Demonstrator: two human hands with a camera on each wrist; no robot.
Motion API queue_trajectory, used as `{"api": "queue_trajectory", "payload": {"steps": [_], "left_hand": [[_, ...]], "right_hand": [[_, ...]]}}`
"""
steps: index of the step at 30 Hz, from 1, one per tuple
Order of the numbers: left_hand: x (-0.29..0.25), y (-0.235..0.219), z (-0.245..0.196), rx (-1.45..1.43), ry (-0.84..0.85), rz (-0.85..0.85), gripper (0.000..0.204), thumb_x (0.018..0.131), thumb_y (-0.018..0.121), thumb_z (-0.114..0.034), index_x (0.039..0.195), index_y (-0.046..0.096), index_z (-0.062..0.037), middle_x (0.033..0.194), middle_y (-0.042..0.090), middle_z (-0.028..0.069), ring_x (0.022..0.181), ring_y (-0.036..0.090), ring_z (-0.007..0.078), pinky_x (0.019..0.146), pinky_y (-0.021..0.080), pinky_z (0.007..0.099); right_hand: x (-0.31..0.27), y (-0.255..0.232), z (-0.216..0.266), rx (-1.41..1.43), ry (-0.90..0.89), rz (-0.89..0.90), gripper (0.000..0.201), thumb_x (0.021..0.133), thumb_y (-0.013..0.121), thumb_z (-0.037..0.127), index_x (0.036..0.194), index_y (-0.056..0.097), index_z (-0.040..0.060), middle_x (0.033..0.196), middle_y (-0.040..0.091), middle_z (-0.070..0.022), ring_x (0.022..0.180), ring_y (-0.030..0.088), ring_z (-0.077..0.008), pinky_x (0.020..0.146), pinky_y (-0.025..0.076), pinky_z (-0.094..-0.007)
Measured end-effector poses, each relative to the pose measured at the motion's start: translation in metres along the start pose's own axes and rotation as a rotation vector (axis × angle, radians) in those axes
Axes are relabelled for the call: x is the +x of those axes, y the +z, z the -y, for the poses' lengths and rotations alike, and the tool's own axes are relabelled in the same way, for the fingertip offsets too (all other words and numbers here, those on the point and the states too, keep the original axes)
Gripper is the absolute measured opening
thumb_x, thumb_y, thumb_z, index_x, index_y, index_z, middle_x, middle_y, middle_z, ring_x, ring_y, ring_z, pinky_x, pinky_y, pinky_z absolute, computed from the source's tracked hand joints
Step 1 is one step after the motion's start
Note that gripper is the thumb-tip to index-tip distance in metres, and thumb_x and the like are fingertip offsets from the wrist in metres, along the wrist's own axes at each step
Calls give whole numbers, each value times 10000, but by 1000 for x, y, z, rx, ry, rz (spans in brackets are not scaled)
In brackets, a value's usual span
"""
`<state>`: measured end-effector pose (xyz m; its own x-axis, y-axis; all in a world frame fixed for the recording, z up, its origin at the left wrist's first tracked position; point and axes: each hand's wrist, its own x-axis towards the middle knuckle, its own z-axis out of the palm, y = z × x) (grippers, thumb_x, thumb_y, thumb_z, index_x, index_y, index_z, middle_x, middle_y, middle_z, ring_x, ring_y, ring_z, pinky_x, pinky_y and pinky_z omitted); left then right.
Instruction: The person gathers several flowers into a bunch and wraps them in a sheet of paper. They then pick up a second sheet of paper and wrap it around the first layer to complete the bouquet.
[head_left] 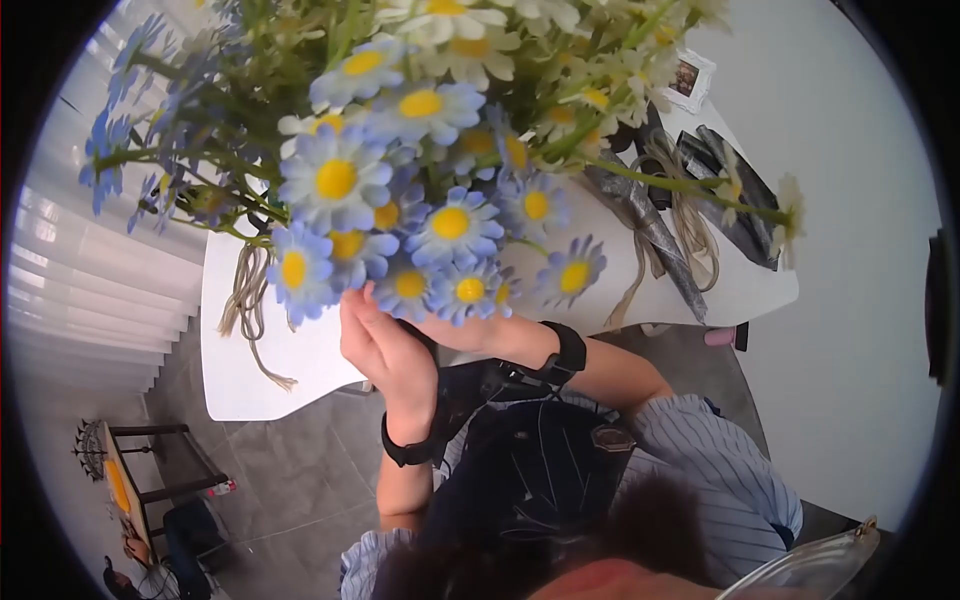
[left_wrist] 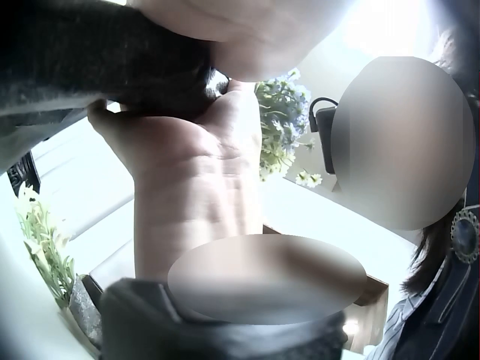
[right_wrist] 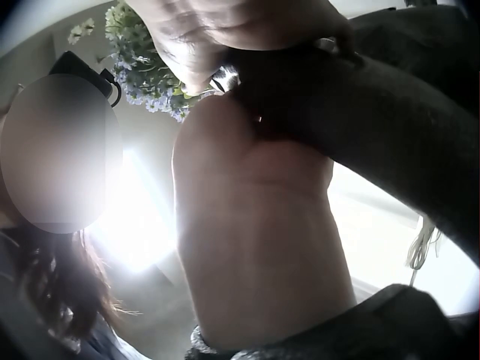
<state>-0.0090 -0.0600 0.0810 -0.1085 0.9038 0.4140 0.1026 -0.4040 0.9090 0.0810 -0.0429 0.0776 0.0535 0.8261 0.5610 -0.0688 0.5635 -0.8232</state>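
**Q:** What is nearest the wearer?
**A:** The left hand and the right hand, each with a black band at the wrist. They are close together, directly below the flower heads.

**Q:** State of each grip?
**A:** Each grip is wrapped around a dark cylindrical piece, visible in both wrist views. The exact position of every finger cannot be told, as some are hidden.

**Q:** Location of the bouquet?
**A:** The bouquet is just beyond the hands, above the surface. Blue flowers with yellow centres face the wearer; white ones are farther back. Its stems are hidden at the hands.

**Q:** What lies beyond?
**A:** On the surface, a looped cord lies at left. At right are dark wrapped rolls with a second cord beside them. A white picture frame is at the far right.
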Motion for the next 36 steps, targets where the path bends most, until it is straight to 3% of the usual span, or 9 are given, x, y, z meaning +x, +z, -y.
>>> {"api": "queue_trajectory", "payload": {"steps": [5, 8, 11, 16, 17, 21, 25, 26, 36], "left_hand": [[14, -12, 26, -516, -17, 219, 455, 801, 512, -255, 1154, 409, 13, 1077, 511, 89, 984, 496, 160, 847, 398, 296], [30, -20, 3, -218, 65, 509, 707, 634, 691, -155, 1205, 319, 33, 1013, 479, 88, 904, 464, 154, 836, 381, 279], [40, -22, -6, 23, 126, 516, 737, 617, 716, -108, 1207, 295, 26, 954, 494, 72, 837, 483, 144, 776, 408, 255], [43, -31, -2, -5, -36, 459, 300, 652, 727, -90, 892, 590, 26, 957, 609, 105, 874, 561, 151, 778, 447, 289], [45, -39, 11, 56, 155, 461, 382, 655, 722, -101, 981, 572, 29, 994, 597, 109, 916, 568, 182, 829, 442, 323], [49, -36, 24, -221, 79, 220, 539, 662, 632, -44, 1157, 450, 63, 1104, 541, 138, 983, 537, 217, 864, 438, 343], [52, -39, 21, -347, 18, 238, 549, 645, 628, -31, 1158, 453, 57, 1097, 545, 136, 982, 539, 224, 866, 437, 342], [54, -39, 21, -369, 9, 241, 551, 641, 627, -28, 1158, 454, 56, 1095, 546, 136, 981, 540, 225, 866, 437, 342], [45, -59, 13, -554, -118, 276, 580, 600, 616, 5, 1158, 462, 42, 1077, 555, 132, 978, 545, 241, 871, 435, 339]], "right_hand": [[14, -6, 11, 15, 163, 66, 320, 724, 665, 235, 961, 583, 37, 919, 616, -126, 852, 585, -258, 740, 453, -356], [22, -13, 15, -77, 183, 181, 387, 756, 606, 368, 1003, 586, 72, 960, 608, -135, 895, 557, -338, 800, 406, -416], [29, -15, 27, -187, 227, 230, 440, 770, 554, 422, 1063, 574, 95, 1010, 594, -123, 974, 527, -317, 864, 339, -434], [28, -12, 25, -545, 93, 292, 638, 725, 539, 509, 1233, 473, 130, 1320, 314, -211, 1234, 228, -410, 926, 234, -539], [28, -11, 28, -642, 49, 266, 677, 717, 542, 520, 1261, 450, 127, 1367, 240, -244, 1267, 167, -434, 944, 210, -569], [34, 2, 38, -809, 98, 278, 824, 699, 527, 640, 1319, 380, 119, 1400, 34, -325, 1312, 29, -454, 980, 83, -645], [31, 13, 43, -747, 0, 127, 731, 713, 578, 525, 1329, 374, 188, 1431, 89, -234, 1317, 23, -432, 996, 115, -621], [32, 16, 37, -719, -46, 105, 870, 675, 523, 692, 1255, 436, 51, 1385, 73, -343, 1311, 34, -459, 957, 69, -672], [23, 28, 53, -798, -131, 26, 721, 654, 651, 542, 974, 513, -88, 1355, 93, -393, 1303, 55, -481, 951, 85, -668]]}}
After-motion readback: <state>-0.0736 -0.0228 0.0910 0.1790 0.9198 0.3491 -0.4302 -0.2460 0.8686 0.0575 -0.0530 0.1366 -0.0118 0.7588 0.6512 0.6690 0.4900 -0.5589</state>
